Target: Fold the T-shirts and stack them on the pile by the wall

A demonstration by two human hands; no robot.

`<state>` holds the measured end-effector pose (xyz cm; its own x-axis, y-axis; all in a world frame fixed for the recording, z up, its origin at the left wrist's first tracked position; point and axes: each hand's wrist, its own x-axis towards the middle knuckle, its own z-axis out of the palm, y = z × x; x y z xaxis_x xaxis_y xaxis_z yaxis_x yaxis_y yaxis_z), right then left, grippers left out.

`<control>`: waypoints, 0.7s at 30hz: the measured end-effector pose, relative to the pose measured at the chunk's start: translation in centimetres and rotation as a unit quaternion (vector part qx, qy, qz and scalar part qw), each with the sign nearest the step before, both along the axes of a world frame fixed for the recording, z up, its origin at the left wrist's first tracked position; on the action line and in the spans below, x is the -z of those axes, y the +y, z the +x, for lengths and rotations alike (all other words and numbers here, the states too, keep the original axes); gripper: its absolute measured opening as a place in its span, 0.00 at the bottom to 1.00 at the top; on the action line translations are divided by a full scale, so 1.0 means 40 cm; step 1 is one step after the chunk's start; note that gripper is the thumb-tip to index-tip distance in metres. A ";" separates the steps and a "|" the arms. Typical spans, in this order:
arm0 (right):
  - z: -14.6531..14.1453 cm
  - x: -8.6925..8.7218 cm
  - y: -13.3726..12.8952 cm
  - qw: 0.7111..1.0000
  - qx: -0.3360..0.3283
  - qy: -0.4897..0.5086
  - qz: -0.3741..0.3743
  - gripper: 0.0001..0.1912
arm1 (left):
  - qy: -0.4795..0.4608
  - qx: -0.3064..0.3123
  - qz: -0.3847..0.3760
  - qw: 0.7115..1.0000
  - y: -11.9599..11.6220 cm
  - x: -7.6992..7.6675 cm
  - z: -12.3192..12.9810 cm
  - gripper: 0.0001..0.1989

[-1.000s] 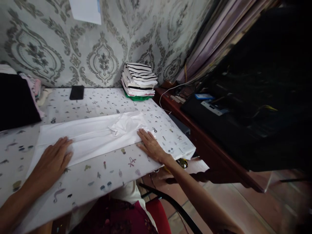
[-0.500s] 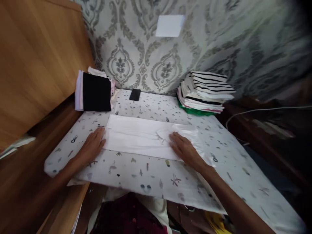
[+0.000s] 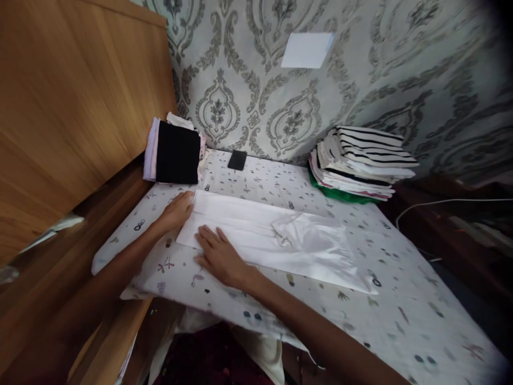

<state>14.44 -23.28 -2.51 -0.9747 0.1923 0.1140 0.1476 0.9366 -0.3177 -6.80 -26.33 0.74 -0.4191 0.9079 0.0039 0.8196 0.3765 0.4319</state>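
Observation:
A long folded white garment (image 3: pixel 256 227), with a short drawstring near its middle, lies across the patterned white cloth (image 3: pixel 248 289). At its far left corner, my left hand (image 3: pixel 179 209) has its fingers closed on the garment's edge. My right hand (image 3: pixel 224 256) rests flat on the left part of the garment near its front edge, fingers spread. The garment's right end is rumpled and reaches toward the right side of the cloth.
A folded pile topped by black cloth (image 3: pixel 178 154) leans at the back left beside a wooden panel (image 3: pixel 88 91). A black flat object (image 3: pixel 237 160) lies near the wall. Stacked folded clothes (image 3: pixel 360 166) stand back right. A cable (image 3: pixel 452 202) hangs at right.
My right hand has moved left along the garment, close to my left hand. My left hand has shifted up to the far left corner. The view has turned slightly.

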 end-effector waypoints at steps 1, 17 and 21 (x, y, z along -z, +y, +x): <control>-0.026 -0.005 -0.013 1.000 -0.003 0.000 0.012 0.28 | 0.004 -0.020 -0.017 1.000 0.023 -0.004 -0.011 0.24; -0.124 -0.095 -0.039 0.991 0.129 -0.025 -0.017 0.14 | 0.002 -0.084 -0.074 0.994 0.199 -0.029 -0.066 0.06; -0.083 -0.092 0.001 0.932 0.248 0.122 -0.234 0.09 | -0.019 -0.060 -0.028 0.998 0.213 -0.066 -0.056 0.09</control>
